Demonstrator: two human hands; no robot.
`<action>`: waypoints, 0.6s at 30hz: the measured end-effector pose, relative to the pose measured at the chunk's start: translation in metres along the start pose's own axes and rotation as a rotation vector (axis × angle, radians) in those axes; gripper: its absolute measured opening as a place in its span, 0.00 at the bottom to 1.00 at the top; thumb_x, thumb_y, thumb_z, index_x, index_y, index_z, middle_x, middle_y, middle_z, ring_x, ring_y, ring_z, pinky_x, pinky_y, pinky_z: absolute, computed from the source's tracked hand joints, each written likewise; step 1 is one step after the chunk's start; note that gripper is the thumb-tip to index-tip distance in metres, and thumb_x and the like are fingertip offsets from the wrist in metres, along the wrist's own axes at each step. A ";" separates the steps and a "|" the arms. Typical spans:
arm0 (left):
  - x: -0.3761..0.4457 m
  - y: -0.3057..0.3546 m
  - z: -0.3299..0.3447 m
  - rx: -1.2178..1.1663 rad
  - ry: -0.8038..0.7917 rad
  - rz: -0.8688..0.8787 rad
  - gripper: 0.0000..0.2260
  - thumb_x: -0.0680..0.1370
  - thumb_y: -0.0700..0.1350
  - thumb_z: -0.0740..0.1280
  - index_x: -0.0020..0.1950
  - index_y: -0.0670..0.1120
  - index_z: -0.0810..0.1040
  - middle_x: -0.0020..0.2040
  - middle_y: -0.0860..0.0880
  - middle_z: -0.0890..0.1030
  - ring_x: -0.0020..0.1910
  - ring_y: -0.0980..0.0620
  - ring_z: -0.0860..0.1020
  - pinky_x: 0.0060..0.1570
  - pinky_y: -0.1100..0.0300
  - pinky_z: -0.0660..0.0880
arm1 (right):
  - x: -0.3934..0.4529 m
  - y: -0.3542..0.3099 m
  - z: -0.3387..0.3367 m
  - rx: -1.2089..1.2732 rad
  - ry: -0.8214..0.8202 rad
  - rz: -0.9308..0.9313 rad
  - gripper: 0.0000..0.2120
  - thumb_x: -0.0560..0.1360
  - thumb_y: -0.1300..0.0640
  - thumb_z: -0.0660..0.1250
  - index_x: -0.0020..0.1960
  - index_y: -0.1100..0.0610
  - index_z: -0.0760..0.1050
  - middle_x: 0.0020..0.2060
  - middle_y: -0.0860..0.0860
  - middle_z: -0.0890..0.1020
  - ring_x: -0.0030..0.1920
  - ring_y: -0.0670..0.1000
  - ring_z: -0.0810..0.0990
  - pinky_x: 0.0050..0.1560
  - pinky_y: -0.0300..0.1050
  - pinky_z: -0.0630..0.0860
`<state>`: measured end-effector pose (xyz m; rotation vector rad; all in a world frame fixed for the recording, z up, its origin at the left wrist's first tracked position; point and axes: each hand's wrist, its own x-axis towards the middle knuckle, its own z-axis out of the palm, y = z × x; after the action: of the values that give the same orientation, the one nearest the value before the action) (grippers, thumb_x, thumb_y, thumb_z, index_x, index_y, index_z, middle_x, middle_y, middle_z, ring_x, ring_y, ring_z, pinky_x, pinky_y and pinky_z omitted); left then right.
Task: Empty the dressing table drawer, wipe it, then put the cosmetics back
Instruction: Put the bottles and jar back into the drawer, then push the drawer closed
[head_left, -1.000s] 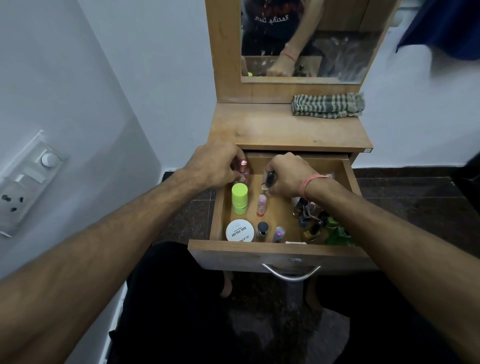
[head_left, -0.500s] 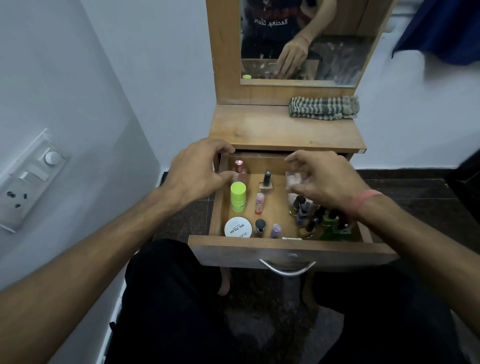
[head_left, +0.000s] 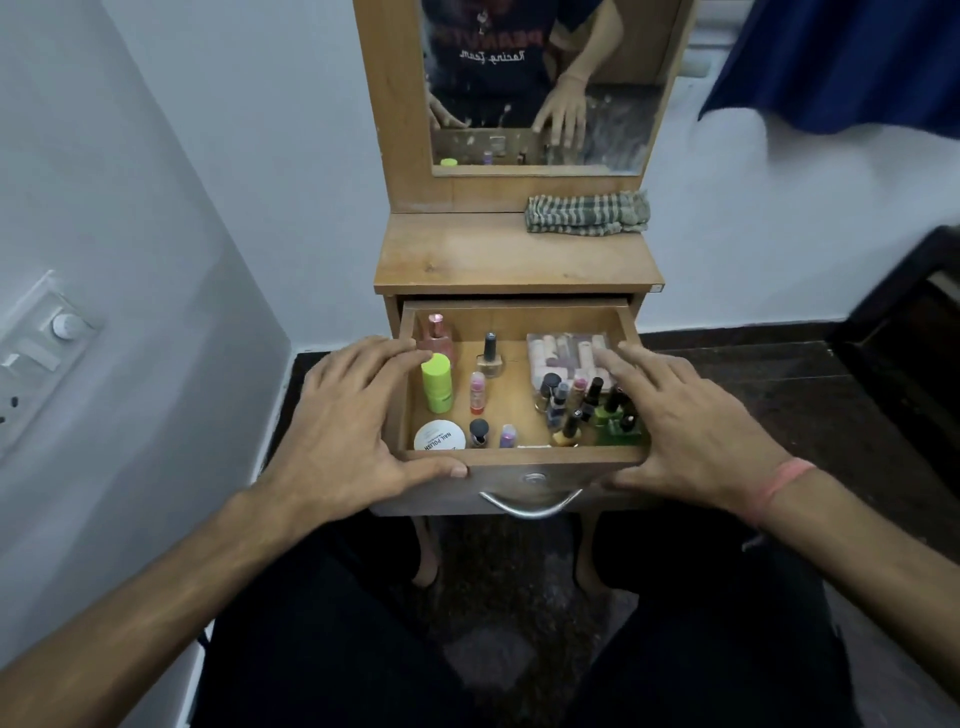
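While the drawer (head_left: 519, 457) stands pulled out, full of cosmetics, its front edge running left to right, the left hand (head_left: 353, 431) and right hand (head_left: 691, 426) flank its two front corners, each grip spread and holding nothing. Left thumb rests on the front rim. Judged: both hands equally near; closing means a push away toward the worktop (head_left: 514, 254).

arms: bare to the frame edge, no sleeves showing
right wrist: thin pink band (head_left: 784, 480)
legs: black trousers (head_left: 322, 623)
shirt: dark, pale lettering (seen only as a reflection in the mirror (head_left: 540, 83))
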<state>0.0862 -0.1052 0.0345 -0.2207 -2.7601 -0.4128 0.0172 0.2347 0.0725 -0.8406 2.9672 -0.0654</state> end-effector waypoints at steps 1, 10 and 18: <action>0.000 -0.001 0.000 0.024 0.030 0.018 0.54 0.64 0.86 0.69 0.81 0.54 0.73 0.80 0.55 0.73 0.81 0.48 0.68 0.79 0.38 0.66 | 0.003 0.002 0.002 0.007 0.017 0.011 0.71 0.58 0.15 0.69 0.87 0.43 0.38 0.85 0.50 0.54 0.83 0.55 0.59 0.76 0.58 0.71; 0.003 -0.006 0.027 0.295 0.248 0.047 0.54 0.73 0.80 0.66 0.86 0.44 0.63 0.89 0.44 0.60 0.89 0.42 0.55 0.81 0.26 0.53 | 0.024 0.024 0.023 0.009 0.279 -0.105 0.67 0.63 0.17 0.69 0.88 0.48 0.46 0.87 0.54 0.52 0.86 0.57 0.54 0.84 0.58 0.59; 0.027 -0.007 0.062 0.348 0.313 0.020 0.42 0.85 0.69 0.59 0.91 0.46 0.53 0.91 0.44 0.50 0.90 0.42 0.49 0.84 0.29 0.48 | 0.056 0.031 0.047 0.022 0.423 -0.076 0.59 0.71 0.29 0.75 0.89 0.53 0.47 0.87 0.56 0.52 0.87 0.60 0.52 0.84 0.62 0.57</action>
<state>0.0406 -0.0902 -0.0135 -0.0867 -2.4647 0.0411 -0.0431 0.2302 0.0212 -1.0528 3.3095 -0.3166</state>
